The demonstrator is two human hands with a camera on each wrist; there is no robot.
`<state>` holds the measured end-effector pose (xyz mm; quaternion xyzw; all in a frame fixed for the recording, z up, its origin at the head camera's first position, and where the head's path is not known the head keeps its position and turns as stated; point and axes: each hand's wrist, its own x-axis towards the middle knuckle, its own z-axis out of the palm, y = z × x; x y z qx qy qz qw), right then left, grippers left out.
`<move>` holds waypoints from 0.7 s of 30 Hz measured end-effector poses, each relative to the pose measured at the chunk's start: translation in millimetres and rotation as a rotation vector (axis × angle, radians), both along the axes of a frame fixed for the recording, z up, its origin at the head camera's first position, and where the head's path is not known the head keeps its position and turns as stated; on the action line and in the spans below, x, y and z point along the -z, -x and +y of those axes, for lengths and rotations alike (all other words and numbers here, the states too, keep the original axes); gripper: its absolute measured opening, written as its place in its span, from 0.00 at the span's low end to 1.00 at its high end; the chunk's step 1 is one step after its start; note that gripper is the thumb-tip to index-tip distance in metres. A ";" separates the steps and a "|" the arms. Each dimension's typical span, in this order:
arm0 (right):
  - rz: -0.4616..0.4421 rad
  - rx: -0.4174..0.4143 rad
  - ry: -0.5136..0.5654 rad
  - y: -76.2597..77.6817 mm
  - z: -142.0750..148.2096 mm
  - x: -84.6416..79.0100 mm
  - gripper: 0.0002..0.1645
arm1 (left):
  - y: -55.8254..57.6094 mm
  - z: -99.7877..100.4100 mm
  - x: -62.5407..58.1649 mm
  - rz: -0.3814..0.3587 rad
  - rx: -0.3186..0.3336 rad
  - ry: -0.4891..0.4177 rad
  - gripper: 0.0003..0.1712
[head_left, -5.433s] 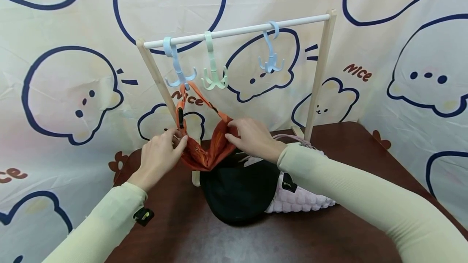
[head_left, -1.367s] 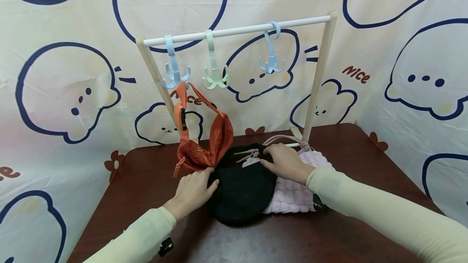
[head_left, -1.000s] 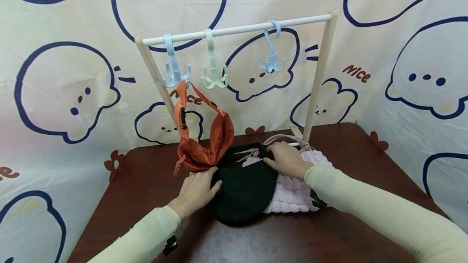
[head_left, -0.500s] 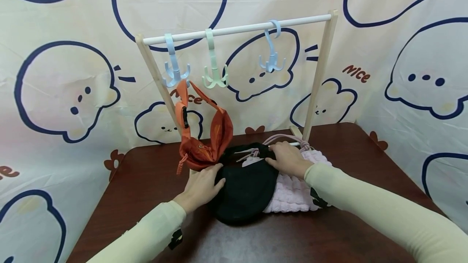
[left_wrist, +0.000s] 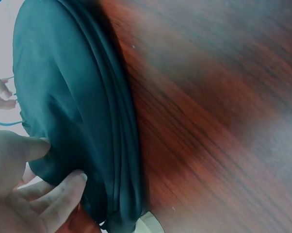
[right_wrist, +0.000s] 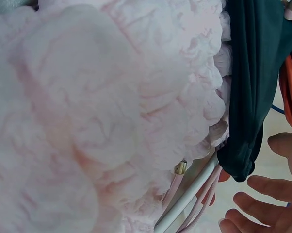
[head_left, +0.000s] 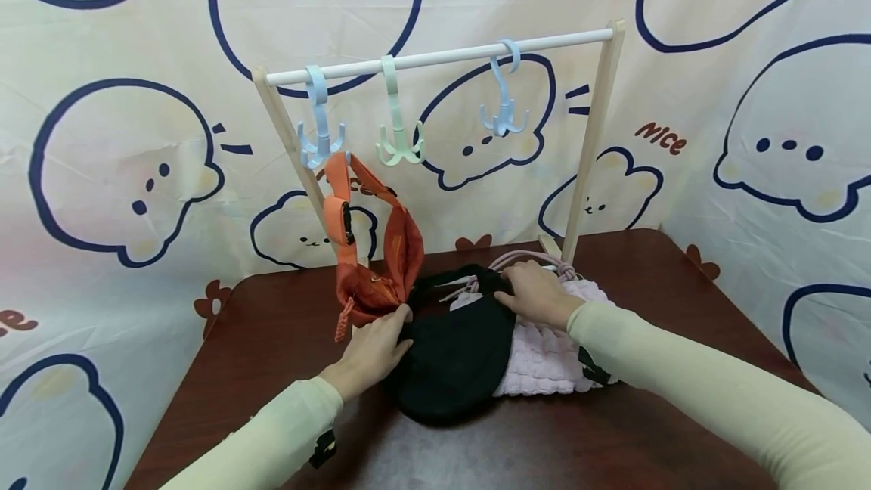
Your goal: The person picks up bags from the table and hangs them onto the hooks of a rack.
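Note:
A dark crescent-shaped shoulder bag (head_left: 452, 361) lies on the table below the rack, its strap loop at the back. My left hand (head_left: 374, 350) pinches its upper left edge; in the left wrist view thumb and fingers (left_wrist: 63, 194) meet its cloth. The right hand (head_left: 540, 295) is at the strap's right end. In the right wrist view its fingers (right_wrist: 257, 204) are spread, a small gap from the dark cloth. An orange waist pack (head_left: 370, 289) hangs by its strap from the left blue hook (head_left: 321, 150), its bottom beside my left fingertips.
A puffy pink bag (head_left: 544, 361) with cord handles lies under my right forearm, against the dark bag. The rack's white rail (head_left: 442, 57) also carries a green hook (head_left: 400, 150) and another blue hook (head_left: 503, 119). The brown table (head_left: 258, 354) meets a printed cloth backdrop.
Both hands have left the orange waist pack, which hangs from the hook, and moved to the dark bag. In the last half second the pack and its hook have turned slightly.

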<state>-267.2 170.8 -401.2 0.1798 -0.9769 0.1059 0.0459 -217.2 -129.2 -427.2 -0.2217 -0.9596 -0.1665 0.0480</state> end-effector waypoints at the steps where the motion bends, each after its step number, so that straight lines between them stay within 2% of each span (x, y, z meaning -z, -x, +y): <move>1: -0.003 0.000 0.002 -0.1 -0.4 -0.2 0.25 | -0.5 -0.5 0.2 -0.005 0.012 -0.009 0.17; 8: -0.013 0.002 0.012 -0.5 -2.0 -2.5 0.24 | -2.1 -2.8 -0.9 -0.031 0.083 -0.045 0.17; 13: -0.028 -0.006 0.036 0.4 -2.9 -4.3 0.24 | -3.9 -4.0 -0.8 -0.060 0.099 -0.064 0.18; 17: -0.028 -0.003 0.034 0.9 -4.8 -3.7 0.26 | -5.9 -4.4 -0.3 -0.070 0.105 -0.041 0.19; 21: -0.035 0.003 0.028 1.5 -5.2 -2.3 0.26 | -7.9 -4.4 -0.1 -0.066 0.139 -0.003 0.15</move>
